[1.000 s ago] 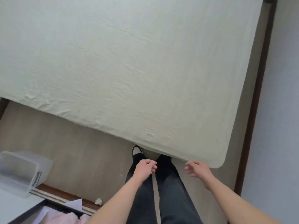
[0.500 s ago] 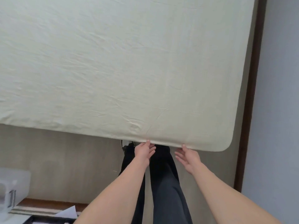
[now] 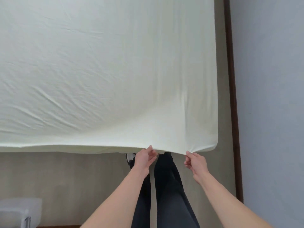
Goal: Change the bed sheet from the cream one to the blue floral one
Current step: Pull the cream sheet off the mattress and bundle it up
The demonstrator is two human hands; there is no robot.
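wrinkled cream fabric bed sheet (image 3: 102, 76) covering the bed, left hand (image 3: 144, 159) and right hand (image 3: 195, 162) each apparently pinching its near edge, pale plastic box (image 3: 19, 211) at lower left

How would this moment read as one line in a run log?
step: strip cream sheet | left hand: pinches near edge | right hand: pinches edge by corner | blue floral sheet: not in view

Cream bed sheet (image 3: 102, 76): plain, lightly creased, spread flat over the mattress from 9 to 1 o'clock; near edge lifted at 6 o'clock.
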